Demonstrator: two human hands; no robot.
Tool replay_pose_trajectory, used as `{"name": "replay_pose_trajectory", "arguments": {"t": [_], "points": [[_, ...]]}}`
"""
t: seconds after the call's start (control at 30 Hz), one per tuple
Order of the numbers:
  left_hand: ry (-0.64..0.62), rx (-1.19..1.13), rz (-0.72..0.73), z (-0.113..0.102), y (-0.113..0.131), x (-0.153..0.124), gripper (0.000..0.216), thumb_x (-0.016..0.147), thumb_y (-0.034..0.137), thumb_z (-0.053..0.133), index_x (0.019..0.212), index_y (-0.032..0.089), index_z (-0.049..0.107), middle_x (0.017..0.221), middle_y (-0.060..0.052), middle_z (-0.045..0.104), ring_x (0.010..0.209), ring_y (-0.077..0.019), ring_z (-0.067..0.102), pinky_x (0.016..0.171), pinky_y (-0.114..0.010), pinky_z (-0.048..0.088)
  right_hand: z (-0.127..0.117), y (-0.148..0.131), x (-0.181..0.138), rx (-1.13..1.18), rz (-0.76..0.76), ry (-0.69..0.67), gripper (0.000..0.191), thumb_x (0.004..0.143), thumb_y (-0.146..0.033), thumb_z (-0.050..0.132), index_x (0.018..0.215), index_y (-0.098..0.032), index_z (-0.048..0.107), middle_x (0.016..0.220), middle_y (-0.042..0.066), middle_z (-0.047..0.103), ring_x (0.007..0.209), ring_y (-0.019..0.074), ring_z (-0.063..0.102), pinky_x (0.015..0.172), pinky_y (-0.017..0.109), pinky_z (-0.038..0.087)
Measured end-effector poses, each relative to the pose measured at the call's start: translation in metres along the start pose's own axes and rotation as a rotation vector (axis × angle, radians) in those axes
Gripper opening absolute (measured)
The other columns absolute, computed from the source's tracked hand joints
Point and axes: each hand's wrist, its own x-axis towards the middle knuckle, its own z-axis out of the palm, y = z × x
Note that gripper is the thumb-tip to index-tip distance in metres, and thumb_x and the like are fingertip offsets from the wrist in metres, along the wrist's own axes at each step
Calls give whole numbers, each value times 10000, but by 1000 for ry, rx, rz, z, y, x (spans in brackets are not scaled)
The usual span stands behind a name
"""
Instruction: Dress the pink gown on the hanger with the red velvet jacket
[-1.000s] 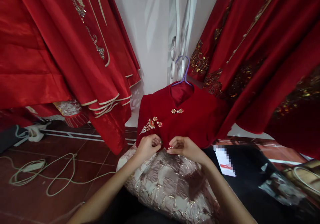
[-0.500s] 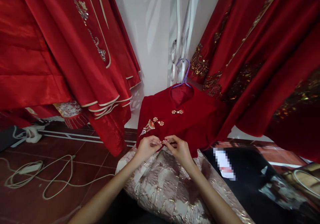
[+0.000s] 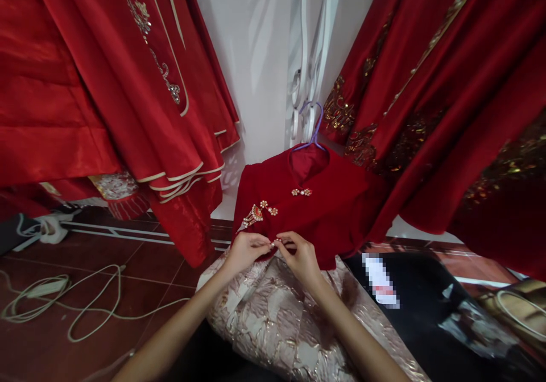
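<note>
A dark red velvet top [image 3: 328, 206] lies in front of me on a purple hanger [image 3: 313, 125], with pearl clasps [image 3: 302, 191] down its front. My left hand [image 3: 245, 250] and my right hand [image 3: 301, 254] meet at its lower edge. Both pinch a small pearl clasp [image 3: 277, 241] between fingertips. Under my hands spreads a pale pink and gold brocade skirt [image 3: 281, 319].
Bright red embroidered gowns [image 3: 106, 86] hang at left, darker red gowns with gold sequins [image 3: 439, 103] at right. A white cable [image 3: 63, 299] loops on the dark red tiled floor. A black bag [image 3: 447, 308] with a white tag lies at right. A white wall stands behind.
My right hand has slid left to meet my left hand at the clasp; both hands now pinch close together. The view has shifted slightly.
</note>
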Motion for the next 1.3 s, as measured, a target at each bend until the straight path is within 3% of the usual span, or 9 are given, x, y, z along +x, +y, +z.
{"name": "replay_pose_trajectory", "arguments": {"t": [0.1, 0.2, 0.3, 0.4, 0.6, 0.83, 1.07, 1.2, 1.3], "points": [[-35, 55, 11, -11, 1, 5, 236, 718, 300, 679, 867, 117, 684, 786, -73, 730, 728, -166, 682, 742, -305, 547, -13, -1, -2, -40, -4, -85, 190, 832, -265, 583, 992, -190, 653, 917, 58, 689, 807, 166, 669, 743, 298, 575], [88, 181, 51, -20, 7, 8, 246, 747, 293, 657, 934, 133, 670, 807, -68, 720, 721, -150, 671, 710, -275, 536, -37, -6, -3, -72, 22, -125, 204, 828, -262, 580, 1006, -212, 667, 997, 57, 690, 875, 180, 668, 801, 335, 571], [149, 280, 96, -24, 17, 6, 172, 790, 305, 612, 858, 161, 676, 844, -56, 716, 732, -139, 659, 659, -239, 514, -59, -17, -2, -71, 40, -84, 192, 836, -288, 568, 978, -220, 678, 1010, 62, 690, 906, 196, 666, 823, 364, 568], [88, 365, 126, -18, 25, 0, 147, 789, 301, 614, 829, 178, 683, 820, -32, 709, 693, -125, 636, 634, -226, 496, -68, -29, -1, -52, 47, -23, 200, 844, -317, 562, 979, -217, 673, 1017, 68, 687, 918, 198, 663, 832, 358, 557], [-92, 315, 22, -3, 22, -3, 136, 729, 246, 667, 833, 158, 677, 782, -33, 695, 720, -132, 635, 656, -228, 496, -49, -36, -9, -159, 114, -211, 229, 827, -309, 585, 1032, -211, 611, 684, -5, 625, 612, 144, 599, 594, 254, 491], [-43, 340, 115, -2, 14, 0, 173, 731, 307, 698, 811, 162, 650, 787, -25, 650, 712, -119, 609, 642, -213, 490, -21, -6, -13, -217, -18, -88, 232, 828, -232, 544, 1058, -195, 541, 948, 84, 591, 844, 183, 602, 737, 302, 520], [30, 355, 108, 10, 17, -4, 136, 738, 278, 692, 766, 164, 625, 757, -24, 677, 709, -135, 636, 650, -233, 504, -9, 10, -13, -42, 66, -99, 179, 812, -286, 598, 951, -205, 519, 871, 48, 645, 801, 165, 638, 763, 295, 533], [14, 259, 86, 11, 16, -5, 179, 753, 321, 686, 761, 156, 617, 747, -28, 683, 723, -137, 655, 695, -250, 523, -5, 11, -12, 33, 137, -44, 180, 804, -333, 603, 915, -204, 544, 847, 45, 672, 788, 165, 660, 759, 293, 536], [20, 135, 41, 8, 12, 0, 288, 713, 389, 723, 806, 143, 609, 754, -37, 683, 713, -144, 654, 678, -264, 534, -14, 6, -8, 95, 158, -95, 191, 793, -340, 608, 911, -195, 569, 824, 40, 677, 767, 161, 662, 738, 291, 539]]}}
